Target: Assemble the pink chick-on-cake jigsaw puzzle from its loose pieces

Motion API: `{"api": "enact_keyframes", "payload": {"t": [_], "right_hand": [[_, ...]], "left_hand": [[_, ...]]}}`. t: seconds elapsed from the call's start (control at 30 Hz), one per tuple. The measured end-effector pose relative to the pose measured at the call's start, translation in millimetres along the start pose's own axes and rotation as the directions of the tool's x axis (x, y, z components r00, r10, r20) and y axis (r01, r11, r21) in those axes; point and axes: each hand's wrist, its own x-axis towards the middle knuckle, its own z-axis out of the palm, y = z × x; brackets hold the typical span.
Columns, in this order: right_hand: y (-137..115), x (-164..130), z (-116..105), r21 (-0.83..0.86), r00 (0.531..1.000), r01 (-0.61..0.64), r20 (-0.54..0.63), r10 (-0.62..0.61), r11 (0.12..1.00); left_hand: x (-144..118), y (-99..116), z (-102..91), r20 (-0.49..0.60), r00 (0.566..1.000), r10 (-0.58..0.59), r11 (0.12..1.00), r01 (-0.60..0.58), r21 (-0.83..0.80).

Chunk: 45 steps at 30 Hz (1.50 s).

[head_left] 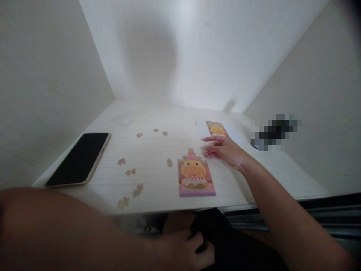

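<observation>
Pale wood tabletop (158, 177): it is carrying a jigsaw in progress, boxed in by plain walls on three sides.
Head view, puzzle: the assembled puzzle panel (195, 176), pink with a yellow chick on a cake, is lying near the front edge, its top rows looking unfinished.
Right hand (225, 149): it is resting just beyond the panel's upper right corner, fingers loosely curled and fingertips pressing or pinching something small at that corner; whether a piece is in them cannot be told.
Left hand (194, 250): it is lying below the tabletop edge on dark cloth (225, 241), partly curled, holding no puzzle piece.
Loose pieces (130, 172): they are lying scattered face down to the left of the panel, well apart from either hand.
Reference card (216, 130): it is lying just behind the right hand.
Phone (80, 158): it is lying face up at the left.
Step in hand: judging by the hand, fitting a piece along the top edge.
Next move: it is likely calling for lining up tabs and pressing flat, then reaching left for another piece.
</observation>
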Motion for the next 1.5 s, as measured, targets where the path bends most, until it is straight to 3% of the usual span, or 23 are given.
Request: {"api": "enact_keyframes", "payload": {"t": [0.3, 0.47, 0.6, 0.73, 0.8, 0.87, 0.93, 1.0, 1.1, 1.37, 1.5], "right_hand": [[-4, -5, -3, -0.013, 0.999, -0.004, 0.053, 0.005, 1.0], [-4, -9, -2, -0.126, 0.996, 0.026, 0.085, -0.015, 0.992], [-3, -9, 2, -0.194, 0.994, 0.024, 0.112, -0.003, 0.981], [-2, -9, 5, -0.239, 0.992, 0.031, 0.128, 0.0, 0.971], [-2, -8, 7, -0.251, 0.992, 0.067, 0.12, -0.038, 0.966], [-1, -6, 9, -0.265, 0.991, 0.101, 0.109, -0.075, 0.959], [0, -5, 10, -0.289, 0.99, 0.12, 0.111, -0.091, 0.95], [0, -4, 10, -0.316, 0.988, 0.13, 0.119, -0.097, 0.94], [1, -3, 10, -0.363, 0.986, 0.156, 0.112, -0.123, 0.919], [-3, 2, 11, -0.522, 0.986, 0.17, 0.088, -0.145, 0.836], [-4, 7, 10, -0.578, 0.964, 0.263, 0.136, -0.227, 0.772]], "left_hand": [[4, -6, -12.2, 0.017, 0.999, 0.035, 0.999, -0.034, -0.021], [7, -8, -17.0, -0.04, 0.999, -0.024, 0.998, 0.022, -0.054], [18, -21, -36.2, -0.126, 0.991, 0.053, 0.993, -0.066, -0.101], [28, -29, -48.5, -0.297, 0.944, -0.14, 0.986, 0.104, -0.134], [30, -28, -48.7, -0.325, 0.919, -0.222, 0.972, 0.182, -0.149], [30, -28, -49.5, -0.308, 0.917, -0.253, 0.965, 0.216, -0.15], [29, -29, -53.7, -0.241, 0.945, -0.221, 0.97, 0.189, -0.15], [29, -33, -60.5, -0.117, 0.973, -0.201, 0.971, 0.182, -0.154], [28, -36, -68.2, 0.033, 0.971, -0.236, 0.96, 0.239, -0.15], [28, -35, -65.1, 0.057, 0.974, -0.221, 0.968, 0.226, -0.111], [27, -36, -64.3, 0.042, 0.977, -0.21, 0.975, 0.212, -0.067]]}}
